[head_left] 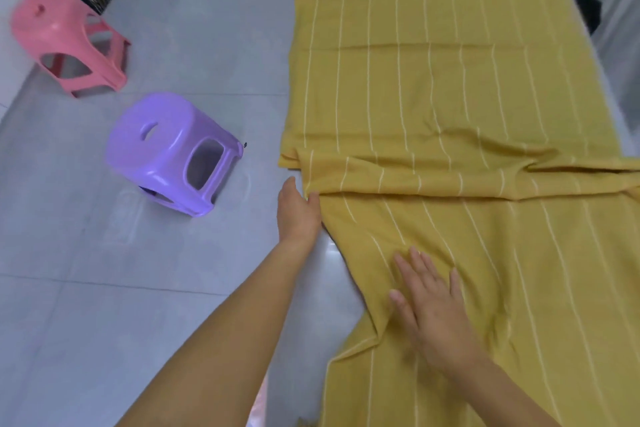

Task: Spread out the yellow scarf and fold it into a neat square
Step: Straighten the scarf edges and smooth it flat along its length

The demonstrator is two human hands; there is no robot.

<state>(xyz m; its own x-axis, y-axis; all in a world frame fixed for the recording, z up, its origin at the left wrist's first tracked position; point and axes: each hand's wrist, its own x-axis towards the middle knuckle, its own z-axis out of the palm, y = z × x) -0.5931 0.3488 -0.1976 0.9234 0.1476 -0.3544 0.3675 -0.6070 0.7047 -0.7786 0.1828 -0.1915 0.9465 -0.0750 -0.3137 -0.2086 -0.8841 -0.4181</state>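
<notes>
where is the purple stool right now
In the head view the purple stool sits on the floor left of the yellow scarf, between the pink stool and the left hand.

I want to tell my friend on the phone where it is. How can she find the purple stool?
Look for the long yellow scarf spread on the grey floor. Left of it stand two plastic stools. The purple stool is the one close to the scarf's edge; the pink stool sits farther off.
</notes>
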